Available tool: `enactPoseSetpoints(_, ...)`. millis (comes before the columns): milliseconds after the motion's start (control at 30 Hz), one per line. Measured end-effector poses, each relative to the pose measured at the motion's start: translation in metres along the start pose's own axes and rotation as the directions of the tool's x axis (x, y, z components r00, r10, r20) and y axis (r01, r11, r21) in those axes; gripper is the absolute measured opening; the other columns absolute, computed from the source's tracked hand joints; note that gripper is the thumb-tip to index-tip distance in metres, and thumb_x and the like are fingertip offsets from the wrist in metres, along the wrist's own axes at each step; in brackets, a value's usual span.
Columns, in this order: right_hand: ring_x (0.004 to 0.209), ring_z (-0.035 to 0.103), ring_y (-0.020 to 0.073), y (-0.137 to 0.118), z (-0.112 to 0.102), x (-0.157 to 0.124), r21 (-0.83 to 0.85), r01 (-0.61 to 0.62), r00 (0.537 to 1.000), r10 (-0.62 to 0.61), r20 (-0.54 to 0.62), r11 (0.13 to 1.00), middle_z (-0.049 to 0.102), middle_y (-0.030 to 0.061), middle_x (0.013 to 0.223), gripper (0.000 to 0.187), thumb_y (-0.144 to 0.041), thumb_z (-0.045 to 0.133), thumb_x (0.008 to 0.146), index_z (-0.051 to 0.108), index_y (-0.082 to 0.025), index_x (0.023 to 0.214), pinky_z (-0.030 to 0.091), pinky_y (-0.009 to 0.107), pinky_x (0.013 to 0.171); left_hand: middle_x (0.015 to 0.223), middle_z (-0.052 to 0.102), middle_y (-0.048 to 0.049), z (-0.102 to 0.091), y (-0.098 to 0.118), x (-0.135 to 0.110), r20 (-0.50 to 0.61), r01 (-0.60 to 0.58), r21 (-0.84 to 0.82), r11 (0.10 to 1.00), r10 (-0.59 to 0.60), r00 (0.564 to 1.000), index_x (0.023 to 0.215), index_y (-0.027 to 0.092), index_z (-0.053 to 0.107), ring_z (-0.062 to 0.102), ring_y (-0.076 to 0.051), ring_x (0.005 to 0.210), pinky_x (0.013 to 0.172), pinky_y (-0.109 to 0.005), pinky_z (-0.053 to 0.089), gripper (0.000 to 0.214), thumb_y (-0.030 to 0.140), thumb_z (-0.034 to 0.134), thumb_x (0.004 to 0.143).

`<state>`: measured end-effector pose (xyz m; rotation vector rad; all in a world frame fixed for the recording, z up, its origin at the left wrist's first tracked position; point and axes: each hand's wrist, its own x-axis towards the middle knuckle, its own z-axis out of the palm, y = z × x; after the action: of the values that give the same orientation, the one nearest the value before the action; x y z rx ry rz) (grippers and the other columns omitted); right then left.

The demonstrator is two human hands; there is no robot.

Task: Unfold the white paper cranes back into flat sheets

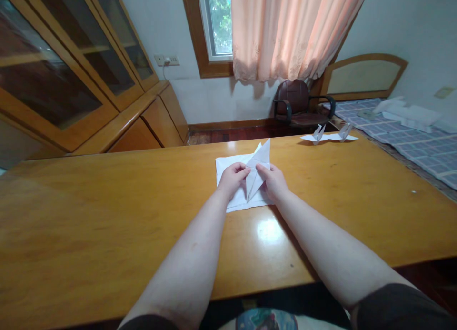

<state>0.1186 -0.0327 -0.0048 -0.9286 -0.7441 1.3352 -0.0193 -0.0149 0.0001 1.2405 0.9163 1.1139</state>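
Observation:
Between my two hands is a partly folded piece of white origami paper point(262, 156), with pointed flaps at the top and a narrow point toward me. My left hand point(233, 178) pinches its left edge between thumb and fingers. On the right edge, my right hand point(274, 181) grips it with the thumb on the front face and the fingers hidden behind. Under both hands lies a stack of white paper sheets point(223, 164) on the wooden table.
Two folded paper cranes point(317, 135) stand at the table's far right edge. Beyond the table point(107, 215) are a brown armchair point(294, 101) and a bed point(400, 135) with a checked cover. A glass-fronted cabinet point(107, 111) lines the left side.

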Motion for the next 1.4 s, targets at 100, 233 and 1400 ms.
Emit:
enactPoseSetpoints(100,0.067,0.062,0.0172,0.001,0.000,0.001,-0.038,-0.006,1.000,0.006,0.009,0.999,0.068,0.0038,0.076,0.031,-0.040,0.074,0.064,0.064,-0.017,0.082,0.050,0.031,0.066,0.064,0.055,0.0041,-0.001,-0.001,0.000,0.029,0.052,-0.095,0.994,-0.050,0.998,0.069,0.017,0.056,0.049,-0.008,0.057,0.056,-0.021,0.038,0.023,0.036,0.069,0.068)
enactPoseSetpoints(233,0.072,0.060,0.0157,0.000,-0.001,0.003,-0.141,0.088,0.995,-0.095,-0.040,0.986,0.067,0.0029,0.087,0.040,-0.041,0.075,0.062,0.060,-0.019,0.093,0.048,0.030,0.068,0.074,0.062,0.0007,0.000,0.000,-0.001,0.069,0.061,-0.144,0.988,-0.052,0.996,0.073,0.017,0.062,0.057,-0.012,0.069,0.068,-0.025,0.044,0.022,0.037,0.070,0.067)
enactPoseSetpoints(1400,0.053,0.048,0.0098,-0.001,0.005,-0.001,-0.220,0.007,0.999,0.001,0.035,0.976,0.058,-0.0036,0.062,0.029,-0.037,0.072,0.060,0.060,-0.018,0.077,0.037,0.024,0.052,0.098,0.060,-0.0053,0.004,0.005,-0.003,-0.112,-0.276,0.443,0.853,0.358,0.927,0.090,0.021,0.064,0.058,-0.017,0.091,0.084,-0.031,0.047,0.020,0.016,0.064,0.071)
